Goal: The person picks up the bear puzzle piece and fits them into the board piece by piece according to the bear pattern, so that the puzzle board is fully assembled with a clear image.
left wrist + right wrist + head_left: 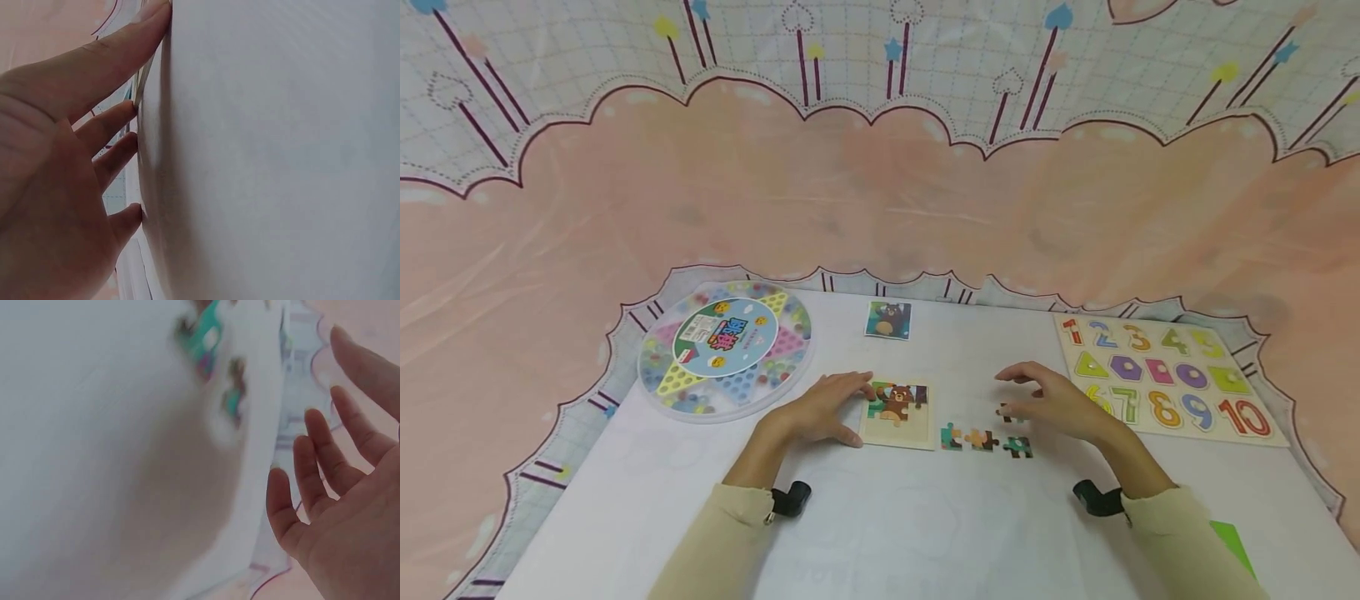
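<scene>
A small square wooden jigsaw tray point(898, 436) lies mid-table, its upper part filled with a brown bear picture point(895, 402) and its lower part bare wood. At its left edge rests my left hand point(823, 407), fingers spread and the thumb near the lower corner. Loose jigsaw pieces lie right of the tray: a green one point(951, 437), an orange-brown one point(981, 440) and a dark green one point(1018, 447). Another piece point(1017, 417) is partly hidden under my right hand point(1052, 404), which hovers with loosely bent fingers and holds nothing; the right wrist view shows it above the table.
A bear picture card point(888, 320) lies behind the tray. At left is a round Chinese checkers box point(797, 367) with colored marbles. A number-and-shape board point(1157, 400) lies at right. A green sheet point(1232, 543) shows beside the right sleeve. A patterned cloth point(880, 200) hangs behind the table.
</scene>
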The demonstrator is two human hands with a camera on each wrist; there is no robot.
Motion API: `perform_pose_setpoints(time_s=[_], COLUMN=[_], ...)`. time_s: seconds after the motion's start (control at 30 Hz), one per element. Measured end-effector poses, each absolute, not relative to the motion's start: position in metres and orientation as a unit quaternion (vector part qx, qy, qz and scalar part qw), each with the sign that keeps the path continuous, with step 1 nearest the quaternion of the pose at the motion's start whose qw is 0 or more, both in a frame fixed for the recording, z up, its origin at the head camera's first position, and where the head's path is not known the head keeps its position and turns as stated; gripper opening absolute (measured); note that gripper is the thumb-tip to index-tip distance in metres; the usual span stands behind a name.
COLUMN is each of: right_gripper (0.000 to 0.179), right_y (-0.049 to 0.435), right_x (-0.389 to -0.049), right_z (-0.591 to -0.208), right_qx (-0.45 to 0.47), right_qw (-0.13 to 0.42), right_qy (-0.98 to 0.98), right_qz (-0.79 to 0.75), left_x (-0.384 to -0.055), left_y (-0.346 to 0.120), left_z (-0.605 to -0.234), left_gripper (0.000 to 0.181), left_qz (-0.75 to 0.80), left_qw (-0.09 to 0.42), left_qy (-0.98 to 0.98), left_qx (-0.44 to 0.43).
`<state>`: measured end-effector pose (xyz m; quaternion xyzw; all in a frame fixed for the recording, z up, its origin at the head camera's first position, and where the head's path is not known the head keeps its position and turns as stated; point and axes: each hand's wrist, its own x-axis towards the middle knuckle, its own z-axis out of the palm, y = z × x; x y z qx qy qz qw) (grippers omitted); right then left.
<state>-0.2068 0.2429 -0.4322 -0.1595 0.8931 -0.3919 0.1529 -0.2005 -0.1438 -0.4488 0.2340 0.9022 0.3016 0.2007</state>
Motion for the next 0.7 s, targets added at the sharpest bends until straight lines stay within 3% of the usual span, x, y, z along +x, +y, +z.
perform_pose_setpoints(time_s=[0.27,0.7], right_gripper=[0.047,0.034], right_y=[0.266,0.265], right_x=[-0.206,-0.209], right_z=[-0.447,-0.458], right_qx=[-0.129,-0.137], right_qw=[0.179,0.160], right_qy=[0.898,0.902], right_qz=[-0.380,-0.376], left_x=[-0.201,-0.200], left_y=[-0.142,-0.143], left_z=[-0.452,-0.450], left_gripper=[0.056,0.058], left_qz=[0.307,0.308], left_qw=[0.200,0.195], left_qy=[0.901,0.901], left_qx=[0.231,0.235])
